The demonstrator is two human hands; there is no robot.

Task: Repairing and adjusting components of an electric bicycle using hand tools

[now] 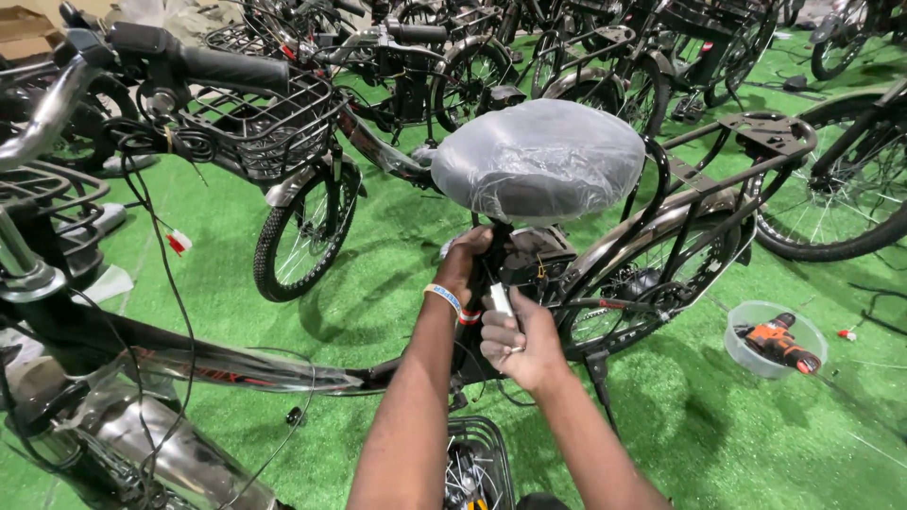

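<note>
Left hand (pixel 463 260) reaching up, grip clamped on seat post (pixel 493 247) beneath plastic-wrapped saddle (pixel 539 159). Right hand (pixel 518 342) just below, fingers closed around small silver tool (pixel 500 299) at the post; orange drill (pixel 779 342) in bowl (pixel 746 316) well apart.

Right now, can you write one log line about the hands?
left hand: grips seat post | right hand: holds small silver tool | seat: plastic-wrapped

Floor (pixel 746 444) is covered in green turf. Bicycles (pixel 652 255) are stood on it. A clear bowl (pixel 756 316) holding an orange drill (pixel 780 342) is set at right.
</note>
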